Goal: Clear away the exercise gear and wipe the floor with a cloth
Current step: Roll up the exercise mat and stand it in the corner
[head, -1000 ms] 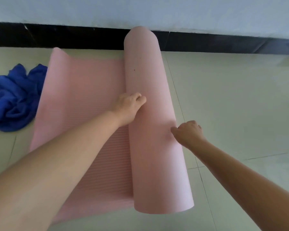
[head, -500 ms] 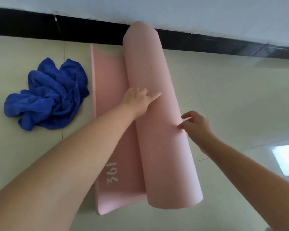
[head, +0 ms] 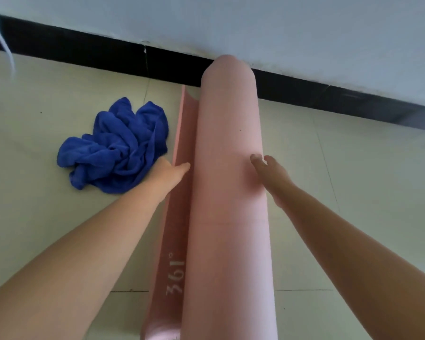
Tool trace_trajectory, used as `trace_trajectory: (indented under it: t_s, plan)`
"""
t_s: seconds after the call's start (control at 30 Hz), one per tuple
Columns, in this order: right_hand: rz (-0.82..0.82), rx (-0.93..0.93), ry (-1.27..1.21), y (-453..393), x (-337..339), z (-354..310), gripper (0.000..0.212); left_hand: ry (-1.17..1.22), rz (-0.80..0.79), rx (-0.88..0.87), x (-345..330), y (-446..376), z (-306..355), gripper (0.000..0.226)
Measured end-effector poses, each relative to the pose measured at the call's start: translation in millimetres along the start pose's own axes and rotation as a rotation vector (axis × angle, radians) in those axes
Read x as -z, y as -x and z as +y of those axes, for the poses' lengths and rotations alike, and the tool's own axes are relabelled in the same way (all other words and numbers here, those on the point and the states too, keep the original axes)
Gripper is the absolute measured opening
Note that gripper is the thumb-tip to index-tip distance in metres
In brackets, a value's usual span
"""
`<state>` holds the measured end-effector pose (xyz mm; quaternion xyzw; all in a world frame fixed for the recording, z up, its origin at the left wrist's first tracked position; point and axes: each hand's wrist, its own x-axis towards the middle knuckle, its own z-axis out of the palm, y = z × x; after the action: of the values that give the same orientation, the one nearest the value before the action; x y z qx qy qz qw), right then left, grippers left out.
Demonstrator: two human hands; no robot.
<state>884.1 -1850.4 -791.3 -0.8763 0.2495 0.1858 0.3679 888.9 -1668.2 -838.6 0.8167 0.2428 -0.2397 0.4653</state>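
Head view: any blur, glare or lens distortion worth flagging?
Head view: wide-angle bends the baseboard; light is soft and even, no glare; the mat and towel are sharp enough; the mat's near end and both forearms are cropped.

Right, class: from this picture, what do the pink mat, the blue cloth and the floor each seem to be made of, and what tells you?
Pink mat: probably soft foam, matte; it rolls into a fat tube and shows a thick edge.
Blue cloth: likely microfibre or terry, fuzzy; it lies crumpled in soft folds.
Floor: pale tiles, probably ceramic, slightly glossy; thin grout lines cross it.
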Motion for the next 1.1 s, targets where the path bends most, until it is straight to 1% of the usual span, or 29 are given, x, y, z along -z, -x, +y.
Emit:
trace_trajectory:
  t_s: [0.1,0.17,0.23,0.3,0.37,0.5,0.57,0.63,0.7,0.77,0.83,0.93,0.97,1.03,1.1]
  plan:
    - [0.015,0.014,-0.07,-10,-7,-6,0.052,0.081,-0.005,-0.026,-1,-4,3,0.07]
    - [0.031,0.032,-0.093,-17,-9,-7,0.041,0.129,-0.078,-0.012,-2,0,10,0.065]
    - [0.043,0.027,-0.104,-25,-9,-7,0.031,0.146,-0.142,0.018,-5,2,15,0.066]
    - [0.045,0.011,-0.138,-32,-8,-8,0.038,0.185,-0.145,0.027,-11,0,19,0.069]
    - [0.056,-0.025,-0.178,-37,-6,-7,0.054,0.252,-0.153,0.026,-16,1,22,0.071]
    - [0.03,-0.119,-0.397,-41,8,6,0.07,0.209,-0.124,-0.029,-27,12,37,0.07]
    - [0.019,-0.125,-0.446,-37,20,13,0.075,0.149,-0.098,-0.069,-30,20,50,0.078]
    - [0.027,-0.102,-0.455,-30,36,18,0.075,0.073,-0.102,-0.082,-35,27,69,0.089]
    - [0.042,-0.073,-0.502,-24,56,21,0.072,0.0,-0.058,-0.094,-39,37,95,0.095]
    - [0.046,-0.035,-0.561,-20,82,17,0.07,-0.015,0.002,-0.106,-41,49,121,0.097]
    - [0.052,0.009,-0.598,-16,111,6,0.069,0.021,-0.01,-0.157,-41,58,147,0.097]
    - [0.078,0.12,-0.636,-6,154,-15,0.066,0.13,-0.112,-0.318,-35,71,186,0.095]
    - [0.098,0.169,-0.652,-1,168,-23,0.065,0.17,-0.124,-0.382,-32,75,199,0.094]
    - [0.162,0.253,-0.707,7,192,-35,0.064,0.224,-0.128,-0.49,-24,86,226,0.084]
    - [0.245,0.326,-0.708,16,212,-42,0.055,0.276,-0.125,-0.546,-19,96,249,0.07]
